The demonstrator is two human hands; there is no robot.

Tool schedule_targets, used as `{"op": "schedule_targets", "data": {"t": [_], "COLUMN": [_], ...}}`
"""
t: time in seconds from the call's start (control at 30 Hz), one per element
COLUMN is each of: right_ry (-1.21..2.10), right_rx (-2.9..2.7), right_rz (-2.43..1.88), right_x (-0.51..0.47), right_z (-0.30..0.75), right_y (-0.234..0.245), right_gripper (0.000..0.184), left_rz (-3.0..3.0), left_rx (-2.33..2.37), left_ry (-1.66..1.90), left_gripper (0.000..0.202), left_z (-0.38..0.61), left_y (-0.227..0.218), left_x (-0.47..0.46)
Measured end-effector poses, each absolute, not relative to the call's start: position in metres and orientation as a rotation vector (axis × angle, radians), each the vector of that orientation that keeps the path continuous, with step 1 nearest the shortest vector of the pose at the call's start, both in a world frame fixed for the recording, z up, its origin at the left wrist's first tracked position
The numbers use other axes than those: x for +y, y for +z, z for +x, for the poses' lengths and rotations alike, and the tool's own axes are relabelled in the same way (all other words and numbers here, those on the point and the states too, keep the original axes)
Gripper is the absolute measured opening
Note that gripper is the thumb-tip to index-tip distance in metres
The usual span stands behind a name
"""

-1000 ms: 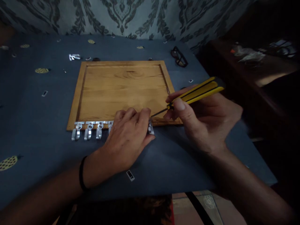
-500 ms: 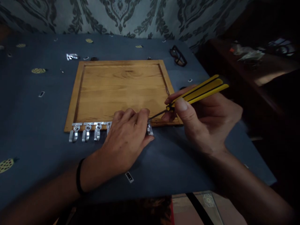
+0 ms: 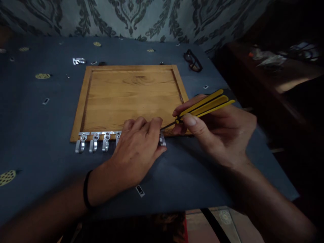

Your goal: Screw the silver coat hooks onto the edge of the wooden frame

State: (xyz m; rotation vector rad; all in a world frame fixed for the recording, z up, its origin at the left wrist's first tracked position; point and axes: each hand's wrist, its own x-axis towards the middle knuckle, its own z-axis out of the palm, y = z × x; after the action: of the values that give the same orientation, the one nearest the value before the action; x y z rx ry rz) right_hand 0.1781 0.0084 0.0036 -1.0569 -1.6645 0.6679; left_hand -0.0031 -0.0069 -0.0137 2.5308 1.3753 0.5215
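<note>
A square wooden board with a raised rim lies on a blue cloth-covered table. Several silver metal hooks hang off its near edge. My left hand lies palm down over the hooks near the board's right corner, its fingers curled over one hook. My right hand pinches a yellow-and-black screwdriver, whose thin tip points down-left to the spot beside my left fingertips.
A loose silver hook lies beyond the board's far left corner. Dark-framed glasses rest at the far right. Small labels and yellow dotted patches are scattered on the cloth. A dark wooden shelf stands right of the table.
The screwdriver's handle has dropped lower and my right hand has shifted slightly left toward the board's corner. My left hand stays in place over the hooks.
</note>
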Motion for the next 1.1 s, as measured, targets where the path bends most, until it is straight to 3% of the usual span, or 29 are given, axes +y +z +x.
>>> {"op": "schedule_targets", "data": {"t": [0.5, 0.8, 1.1], "right_ry": [0.608, 0.403, 0.455], "right_rx": [-1.673, -1.692, -1.645], "right_rz": [-1.054, -1.139, -1.073], "right_x": [0.021, 0.015, 0.016], "right_z": [0.186, 0.186, 0.182], "right_y": [0.001, 0.001, -0.001], "right_gripper": [0.017, 0.013, 0.012], "left_rz": [2.540, 2.561, 2.552], "left_rx": [1.380, 1.362, 1.372], "left_ry": [0.494, 0.522, 0.511], "left_gripper": [0.035, 0.040, 0.038], "left_z": [-0.004, -0.005, -0.005], "left_y": [-0.013, -0.015, -0.015], "left_x": [-0.008, -0.008, -0.008]}}
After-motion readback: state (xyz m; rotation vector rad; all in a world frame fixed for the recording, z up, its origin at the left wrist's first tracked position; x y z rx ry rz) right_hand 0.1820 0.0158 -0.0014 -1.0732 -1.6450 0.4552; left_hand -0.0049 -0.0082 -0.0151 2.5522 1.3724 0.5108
